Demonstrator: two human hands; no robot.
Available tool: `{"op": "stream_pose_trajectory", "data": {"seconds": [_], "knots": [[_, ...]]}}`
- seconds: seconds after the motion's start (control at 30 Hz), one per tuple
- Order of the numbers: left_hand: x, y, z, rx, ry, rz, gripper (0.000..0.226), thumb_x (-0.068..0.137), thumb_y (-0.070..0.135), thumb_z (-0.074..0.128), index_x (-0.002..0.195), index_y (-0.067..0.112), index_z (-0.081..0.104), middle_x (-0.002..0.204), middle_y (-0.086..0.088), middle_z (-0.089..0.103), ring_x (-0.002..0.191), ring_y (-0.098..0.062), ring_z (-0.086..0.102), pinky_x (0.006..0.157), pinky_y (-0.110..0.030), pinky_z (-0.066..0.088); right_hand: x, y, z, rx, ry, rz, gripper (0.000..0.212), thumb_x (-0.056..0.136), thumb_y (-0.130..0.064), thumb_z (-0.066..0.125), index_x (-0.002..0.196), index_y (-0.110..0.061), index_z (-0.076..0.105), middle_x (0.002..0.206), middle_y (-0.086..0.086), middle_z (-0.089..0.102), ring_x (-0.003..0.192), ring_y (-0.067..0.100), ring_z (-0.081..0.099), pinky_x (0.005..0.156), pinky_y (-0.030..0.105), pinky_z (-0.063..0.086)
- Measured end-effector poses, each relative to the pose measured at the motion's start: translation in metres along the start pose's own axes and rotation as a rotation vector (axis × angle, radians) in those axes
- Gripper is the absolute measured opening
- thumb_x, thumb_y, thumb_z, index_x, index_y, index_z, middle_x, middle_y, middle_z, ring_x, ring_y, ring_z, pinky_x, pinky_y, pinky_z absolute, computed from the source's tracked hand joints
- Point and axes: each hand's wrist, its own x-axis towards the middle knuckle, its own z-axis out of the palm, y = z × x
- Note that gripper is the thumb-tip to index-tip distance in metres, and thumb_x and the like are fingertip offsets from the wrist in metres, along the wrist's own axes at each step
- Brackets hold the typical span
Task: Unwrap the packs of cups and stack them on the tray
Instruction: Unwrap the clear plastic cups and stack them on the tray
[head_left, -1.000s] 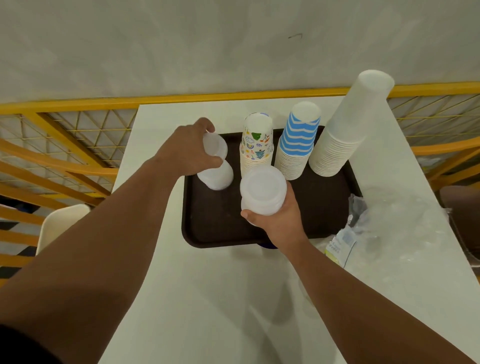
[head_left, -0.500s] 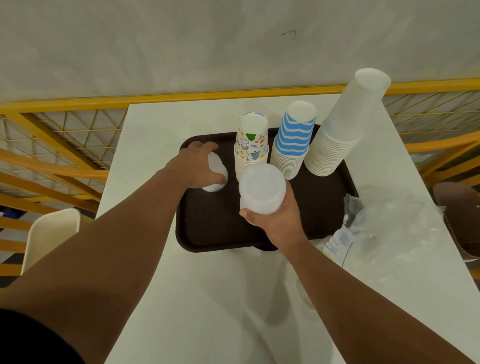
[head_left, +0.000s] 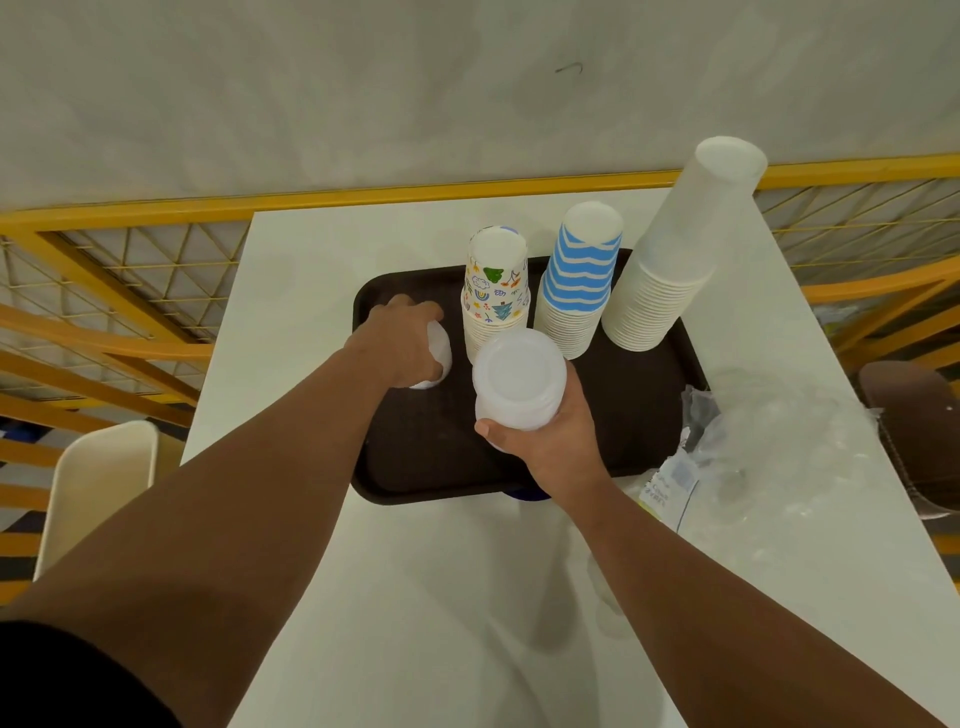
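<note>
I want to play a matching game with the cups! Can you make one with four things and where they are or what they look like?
Things:
1. Striped cup stack
2. Clear cup stack
3. Plain white cup stack
4. Plastic wrap

Descriptions:
A. tallest, at the tray's right edge
B. held in the right hand
C. lying on the table, off the tray
D. blue and white

Pairs: 1-D, 2-B, 3-A, 4-C

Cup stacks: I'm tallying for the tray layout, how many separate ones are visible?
5: patterned stack, blue-striped stack and tall white stack along the tray's far edge; small translucent stack under left hand; translucent stack in right hand.
</note>
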Motion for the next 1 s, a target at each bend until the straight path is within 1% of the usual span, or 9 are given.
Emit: {"op": "stream_pose_trajectory", "data": {"seconds": [0.17, 0.33, 0.47, 0.6, 0.7, 0.77, 0.87, 0.93, 1.0], "knots": [[0.000, 0.000, -0.001, -0.001, -0.008, 0.001, 0.082, 0.074, 0.034, 0.080, 0.144, 0.025, 0.039, 0.143, -0.012, 0.038, 0.130, -0.036, 0.038, 0.103, -0.051, 0.044, -0.001, 0.000, -0.001, -0.016, -0.006, 0.004, 0.092, 0.061, -0.016, 0.091, 0.128, -0.034, 0.031, 0.118, -0.033, 0.038, 0.111, -0.019, 0.039, 0.090, -0.006, 0.031], [-0.005, -0.004, -0.005, -0.025, -0.029, 0.001, 0.105, 0.066, 0.046, 0.084, 0.152, 0.029, 0.025, 0.153, -0.009, 0.029, 0.139, -0.037, 0.029, 0.109, -0.055, 0.036, -0.002, -0.002, -0.001, -0.010, -0.005, 0.010, 0.092, 0.060, -0.016, 0.091, 0.129, -0.033, 0.032, 0.121, -0.026, 0.041, 0.116, -0.008, 0.042, 0.093, -0.001, 0.034], [-0.003, -0.004, -0.008, 0.022, -0.062, -0.004, 0.105, 0.062, 0.056, 0.082, 0.150, 0.032, 0.029, 0.150, -0.008, 0.032, 0.137, -0.037, 0.032, 0.109, -0.054, 0.037, -0.006, -0.004, -0.002, -0.004, -0.006, 0.011, 0.093, 0.060, -0.015, 0.091, 0.135, -0.022, 0.037, 0.127, -0.015, 0.044, 0.121, 0.002, 0.042, 0.095, 0.003, 0.034], [0.004, 0.002, -0.013, 0.057, -0.114, -0.007, 0.098, 0.056, 0.064, 0.076, 0.142, 0.035, 0.039, 0.135, -0.007, 0.046, 0.125, -0.032, 0.045, 0.098, -0.050, 0.047, -0.008, -0.004, -0.002, -0.020, -0.018, 0.020, 0.093, 0.061, -0.017, 0.091, 0.135, -0.024, 0.035, 0.124, -0.021, 0.042, 0.118, -0.003, 0.040, 0.090, -0.005, 0.031], [0.006, 0.007, -0.014, 0.075, -0.137, -0.025, 0.083, 0.066, 0.055, 0.078, 0.138, 0.032, 0.044, 0.130, -0.006, 0.049, 0.121, -0.030, 0.049, 0.094, -0.046, 0.050, -0.009, -0.004, -0.003, -0.018, -0.021, 0.038, 0.092, 0.061, -0.016, 0.091, 0.132, -0.030, 0.034, 0.119, -0.031, 0.039, 0.112, -0.014, 0.042, 0.088, -0.007, 0.030], [0.007, 0.008, -0.014, 0.067, -0.147, -0.031, 0.075, 0.069, 0.043, 0.079, 0.136, 0.029, 0.048, 0.127, -0.006, 0.051, 0.117, -0.029, 0.051, 0.091, -0.043, 0.051, -0.009, -0.004, -0.003, -0.011, -0.019, 0.050, 0.092, 0.060, -0.013, 0.091, 0.130, -0.032, 0.034, 0.118, -0.032, 0.039, 0.110, -0.018, 0.041, 0.089, -0.006, 0.031], [0.008, 0.008, -0.014, 0.062, -0.148, -0.032, 0.070, 0.069, 0.031, 0.080, 0.132, 0.026, 0.051, 0.124, -0.008, 0.053, 0.114, -0.029, 0.052, 0.086, -0.039, 0.051, -0.009, -0.006, -0.004, -0.014, -0.022, 0.051, 0.093, 0.060, -0.013, 0.091, 0.135, -0.023, 0.036, 0.120, -0.026, 0.042, 0.114, -0.008, 0.042, 0.092, -0.003, 0.031], [0.009, 0.010, -0.014, 0.066, -0.146, -0.034, 0.071, 0.070, 0.027, 0.080, 0.134, 0.024, 0.050, 0.124, -0.009, 0.052, 0.115, -0.030, 0.052, 0.083, -0.036, 0.049, -0.008, -0.008, -0.004, -0.024, -0.032, 0.053, 0.095, 0.062, -0.015, 0.090, 0.139, -0.020, 0.036, 0.125, -0.019, 0.041, 0.119, -0.001, 0.039, 0.097, 0.005, 0.032], [0.011, 0.012, -0.014, 0.080, -0.139, -0.024, 0.072, 0.070, 0.025, 0.080, 0.136, 0.022, 0.050, 0.124, -0.009, 0.052, 0.115, -0.029, 0.053, 0.084, -0.035, 0.050, -0.008, -0.010, -0.005, -0.034, -0.039, 0.061, 0.095, 0.063, -0.017, 0.090, 0.140, -0.019, 0.035, 0.126, -0.017, 0.040, 0.120, -0.001, 0.038, 0.098, 0.008, 0.032]]}}
